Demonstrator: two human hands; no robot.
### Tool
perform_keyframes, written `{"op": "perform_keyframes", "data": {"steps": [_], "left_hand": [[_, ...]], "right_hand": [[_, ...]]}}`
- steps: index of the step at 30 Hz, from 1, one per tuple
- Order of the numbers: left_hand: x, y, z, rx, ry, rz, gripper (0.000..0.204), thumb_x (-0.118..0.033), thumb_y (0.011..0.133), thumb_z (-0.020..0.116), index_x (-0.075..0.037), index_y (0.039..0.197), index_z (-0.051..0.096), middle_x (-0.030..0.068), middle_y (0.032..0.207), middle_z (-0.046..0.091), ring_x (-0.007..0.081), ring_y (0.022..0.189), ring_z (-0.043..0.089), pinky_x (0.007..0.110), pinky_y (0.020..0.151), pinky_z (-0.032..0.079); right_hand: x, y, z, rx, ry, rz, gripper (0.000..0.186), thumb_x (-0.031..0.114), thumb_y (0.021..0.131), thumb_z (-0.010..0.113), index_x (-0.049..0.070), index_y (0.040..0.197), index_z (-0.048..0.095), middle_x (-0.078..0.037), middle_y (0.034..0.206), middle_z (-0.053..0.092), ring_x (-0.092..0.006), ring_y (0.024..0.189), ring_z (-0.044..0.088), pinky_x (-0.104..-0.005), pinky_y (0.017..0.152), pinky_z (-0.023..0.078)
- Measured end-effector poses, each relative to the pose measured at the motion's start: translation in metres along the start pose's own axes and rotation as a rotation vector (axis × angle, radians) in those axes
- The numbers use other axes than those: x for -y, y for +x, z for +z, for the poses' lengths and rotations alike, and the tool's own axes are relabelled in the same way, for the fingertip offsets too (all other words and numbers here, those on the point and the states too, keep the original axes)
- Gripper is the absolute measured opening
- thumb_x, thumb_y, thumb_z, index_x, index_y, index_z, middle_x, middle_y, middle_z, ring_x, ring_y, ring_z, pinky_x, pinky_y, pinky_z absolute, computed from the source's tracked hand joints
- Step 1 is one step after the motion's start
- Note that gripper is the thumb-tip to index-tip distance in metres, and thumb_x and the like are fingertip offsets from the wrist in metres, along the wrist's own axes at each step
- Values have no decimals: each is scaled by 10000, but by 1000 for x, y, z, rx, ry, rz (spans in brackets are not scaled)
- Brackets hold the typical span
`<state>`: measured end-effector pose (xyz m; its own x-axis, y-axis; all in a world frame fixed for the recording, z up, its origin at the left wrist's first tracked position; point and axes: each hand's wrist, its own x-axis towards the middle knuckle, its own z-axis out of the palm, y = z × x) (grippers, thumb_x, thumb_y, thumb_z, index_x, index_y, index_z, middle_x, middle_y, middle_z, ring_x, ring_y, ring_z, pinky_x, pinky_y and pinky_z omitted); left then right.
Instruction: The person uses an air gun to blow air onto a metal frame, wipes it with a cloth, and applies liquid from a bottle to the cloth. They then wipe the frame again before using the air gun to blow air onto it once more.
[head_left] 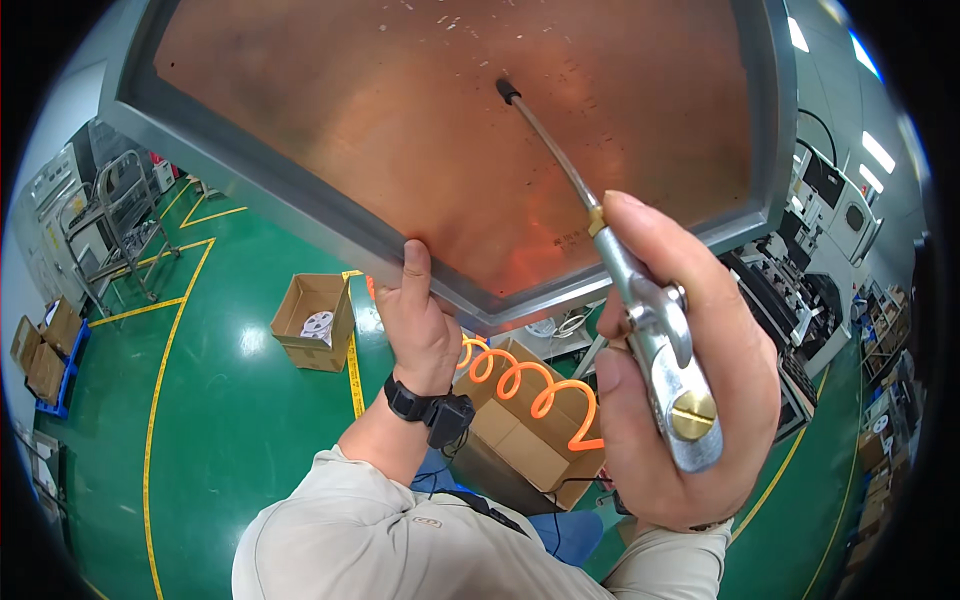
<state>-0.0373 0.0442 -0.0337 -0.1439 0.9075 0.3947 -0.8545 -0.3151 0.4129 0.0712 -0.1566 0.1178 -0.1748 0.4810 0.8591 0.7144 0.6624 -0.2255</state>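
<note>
A framed metal stencil (420, 150) fills the upper part of the head view, tilted, with a coppery sheen and small cut-outs in its sheet. On the lower rim of its grey frame, my left hand (412, 325) is closed, thumb over the edge and the other fingers hidden behind. My right hand (700, 370) grips a silver air blow gun (650, 330) with a brass screw. Its thin bent nozzle reaches up over the sheet, and its black tip is close to the surface; whether they touch I cannot tell. Whether the trigger is pressed I cannot tell.
An orange coiled air hose (545, 400) hangs between my arms above an open cardboard box (515, 435). Another box (312, 325) holding white reels stands on the green floor at left. A metal trolley (115, 235) is far left; machines (835, 215) line the right.
</note>
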Motion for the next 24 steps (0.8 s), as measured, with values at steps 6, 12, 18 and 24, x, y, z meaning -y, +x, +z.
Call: {"op": "perform_keyframes", "data": {"steps": [6, 12, 18, 24], "left_hand": [[1, 0, -2, -24, -26, -5, 346, -216, 1068, 700, -57, 1356, 589, 44, 1268, 682, 170, 1136, 662, 355, 980, 547], [-1, 0, 0, -16, -32, 17, 354, -197, 1056, 718, -47, 1354, 597, 45, 1292, 682, 165, 1159, 643, 361, 1001, 536], [-5, 1, 3, -8, 4, 123, 392, -266, 1064, 702, -68, 1370, 558, 49, 1209, 692, 189, 1048, 712, 354, 820, 626], [-6, 3, 5, 11, -8, 122, 413, -245, 1062, 705, -54, 1399, 562, 59, 1271, 691, 196, 1123, 699, 359, 918, 603]], "right_hand": [[4, -2, 8, 35, -58, -42, 605, 54, 822, 651, -49, 1418, 626, -141, 1128, 720, -151, 854, 648, -289, 816, 525], [9, 1, 9, 36, -58, 18, 601, 93, 871, 658, -57, 1450, 599, -60, 874, 625, -112, 792, 575, -249, 754, 462], [12, -2, 13, 48, -100, 20, 593, 48, 882, 643, -55, 1464, 585, -58, 876, 632, -107, 796, 567, -237, 761, 444], [9, 4, 10, 84, -148, -12, 592, 30, 895, 635, -54, 1477, 570, -55, 877, 636, -97, 774, 557, -228, 750, 436]]}}
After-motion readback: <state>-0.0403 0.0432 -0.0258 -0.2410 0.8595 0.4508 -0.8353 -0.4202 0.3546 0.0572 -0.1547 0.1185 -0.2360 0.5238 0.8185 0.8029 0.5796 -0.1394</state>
